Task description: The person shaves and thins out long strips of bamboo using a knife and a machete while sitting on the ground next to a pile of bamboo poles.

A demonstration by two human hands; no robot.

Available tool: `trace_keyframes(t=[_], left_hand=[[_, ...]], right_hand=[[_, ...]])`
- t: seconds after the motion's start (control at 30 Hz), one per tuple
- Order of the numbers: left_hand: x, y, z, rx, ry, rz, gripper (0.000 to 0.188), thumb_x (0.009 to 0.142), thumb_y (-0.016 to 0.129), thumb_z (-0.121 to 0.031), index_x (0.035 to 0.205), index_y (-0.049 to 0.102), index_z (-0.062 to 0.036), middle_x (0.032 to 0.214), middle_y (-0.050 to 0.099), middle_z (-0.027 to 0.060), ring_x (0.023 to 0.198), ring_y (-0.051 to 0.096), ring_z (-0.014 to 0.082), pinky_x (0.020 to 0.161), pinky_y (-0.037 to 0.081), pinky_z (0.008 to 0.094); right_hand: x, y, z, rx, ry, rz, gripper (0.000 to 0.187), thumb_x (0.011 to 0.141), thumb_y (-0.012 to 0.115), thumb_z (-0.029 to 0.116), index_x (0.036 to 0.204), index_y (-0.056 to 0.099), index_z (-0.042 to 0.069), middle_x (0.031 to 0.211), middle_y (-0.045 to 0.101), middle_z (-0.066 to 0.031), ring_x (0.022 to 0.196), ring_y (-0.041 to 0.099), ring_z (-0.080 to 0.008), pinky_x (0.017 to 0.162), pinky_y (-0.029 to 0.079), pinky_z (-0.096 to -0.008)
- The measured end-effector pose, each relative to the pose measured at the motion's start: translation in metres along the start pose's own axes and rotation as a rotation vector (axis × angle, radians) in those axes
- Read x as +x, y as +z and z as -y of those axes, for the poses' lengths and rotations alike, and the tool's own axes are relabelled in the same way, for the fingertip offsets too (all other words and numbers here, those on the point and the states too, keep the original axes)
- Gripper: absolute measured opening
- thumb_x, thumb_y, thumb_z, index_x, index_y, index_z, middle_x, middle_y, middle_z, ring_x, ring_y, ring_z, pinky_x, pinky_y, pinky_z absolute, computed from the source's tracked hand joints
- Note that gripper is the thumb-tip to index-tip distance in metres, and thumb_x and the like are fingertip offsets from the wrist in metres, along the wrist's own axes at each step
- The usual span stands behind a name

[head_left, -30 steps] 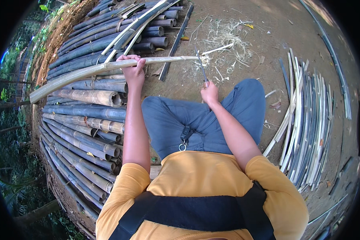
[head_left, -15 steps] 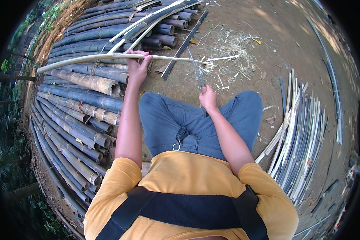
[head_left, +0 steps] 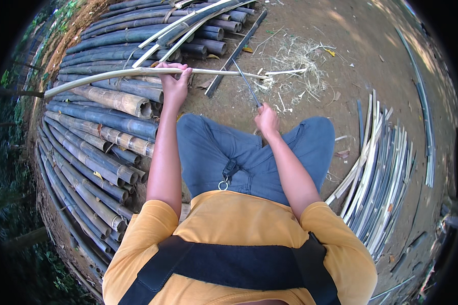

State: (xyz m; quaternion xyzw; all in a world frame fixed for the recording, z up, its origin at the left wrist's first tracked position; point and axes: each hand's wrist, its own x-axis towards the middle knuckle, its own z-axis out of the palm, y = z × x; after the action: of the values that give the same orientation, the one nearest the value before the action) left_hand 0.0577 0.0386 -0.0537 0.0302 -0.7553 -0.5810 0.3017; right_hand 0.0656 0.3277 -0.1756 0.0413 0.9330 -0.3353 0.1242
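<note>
A long pale bamboo strip [head_left: 102, 77] runs crosswise in front of me, its left part bowed over the stacked poles. My left hand [head_left: 174, 84] is closed around its middle, thumb and fingers pinching it. In my right hand [head_left: 266, 120] is the dark handle of a knife [head_left: 248, 85]. The thin blade points up and to the left, and it meets or crosses the strip to the right of my left hand. Near the blade, the strip's right end lies by a pile of thin shavings [head_left: 310, 76].
Dark bamboo poles [head_left: 107, 122] are stacked along the left. Several split strips [head_left: 188, 28] lie on top of them at the far end. A dark slat [head_left: 236, 53] rests on the soil beyond my knees. On the right is a bundle of split strips [head_left: 379, 175].
My right hand and the knife have shifted slightly, and the blade now crosses the strip a little farther left. My left hand keeps its grip on the strip.
</note>
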Motion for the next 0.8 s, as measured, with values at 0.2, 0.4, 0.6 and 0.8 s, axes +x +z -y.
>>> trace_keyframes(t=[0.2, 0.4, 0.6, 0.8], left_hand=[[-0.004, -0.002, -0.003, 0.077, 0.063, 0.005, 0.06, 0.088, 0.071, 0.004, 0.125, 0.024, -0.0061, 0.103, 0.058, 0.009, 0.104, 0.063, 0.0208, 0.1, 0.047, 0.0371], [-0.005, 0.0, 0.001, 0.089, 0.082, 0.013, 0.059, 0.088, 0.07, 0.005, 0.123, 0.024, -0.0073, 0.102, 0.058, 0.0086, 0.103, 0.064, 0.0212, 0.101, 0.047, 0.038], [-0.005, 0.003, -0.004, 0.052, 0.029, 0.027, 0.057, 0.089, 0.069, 0.004, 0.122, 0.024, -0.0079, 0.102, 0.058, 0.0086, 0.104, 0.064, 0.0218, 0.1, 0.048, 0.0384], [-0.008, -0.006, -0.004, -0.03, -0.012, 0.037, 0.055, 0.089, 0.069, 0.003, 0.119, 0.025, -0.0093, 0.104, 0.057, 0.0095, 0.105, 0.064, 0.0227, 0.099, 0.048, 0.039]], right_hand=[[-0.004, -0.008, 0.015, -0.048, 0.001, 0.038, 0.02, 0.097, 0.055, 0.026, 0.111, 0.061, 0.012, 0.099, 0.071, -0.0221, 0.097, 0.067, -0.043, 0.081, 0.052, -0.0541], [0.004, -0.007, 0.014, 0.039, -0.022, 0.041, 0.02, 0.095, 0.057, 0.023, 0.112, 0.063, 0.015, 0.097, 0.07, -0.0237, 0.096, 0.066, -0.0453, 0.08, 0.051, -0.0551], [0.008, -0.005, 0.011, 0.016, 0.03, 0.046, 0.019, 0.097, 0.056, 0.026, 0.111, 0.06, 0.015, 0.099, 0.07, -0.0222, 0.099, 0.067, -0.043, 0.084, 0.051, -0.0542], [0.008, -0.005, 0.008, -0.056, -0.02, 0.053, 0.019, 0.095, 0.057, 0.024, 0.11, 0.061, 0.014, 0.098, 0.071, -0.0218, 0.097, 0.067, -0.043, 0.083, 0.052, -0.0537]])
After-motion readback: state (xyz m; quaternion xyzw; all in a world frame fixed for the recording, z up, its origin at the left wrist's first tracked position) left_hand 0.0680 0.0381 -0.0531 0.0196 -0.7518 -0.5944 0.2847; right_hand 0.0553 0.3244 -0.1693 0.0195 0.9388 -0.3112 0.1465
